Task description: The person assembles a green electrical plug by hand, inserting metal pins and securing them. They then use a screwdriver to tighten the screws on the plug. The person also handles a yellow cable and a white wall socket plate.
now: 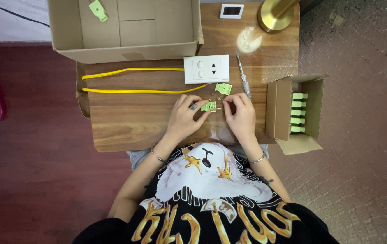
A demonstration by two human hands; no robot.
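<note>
My left hand (185,115) pinches a small green plastic connector half (209,106) over the wooden table (125,122). My right hand (240,113) is at the part's right side, fingertips closed on a thin metal pin sticking out of it. A second green connector piece (223,88) lies just beyond the hands, with tiny screws beside it. A yellow cable (132,91) runs from the left toward the hands.
A white wall socket plate (206,69) and a slim screwdriver (244,81) lie behind the hands. A small cardboard box (316,97) holding several green connectors (298,113) stands at right. A large open carton (125,45) with one green piece (98,10), a brass lamp base (274,16).
</note>
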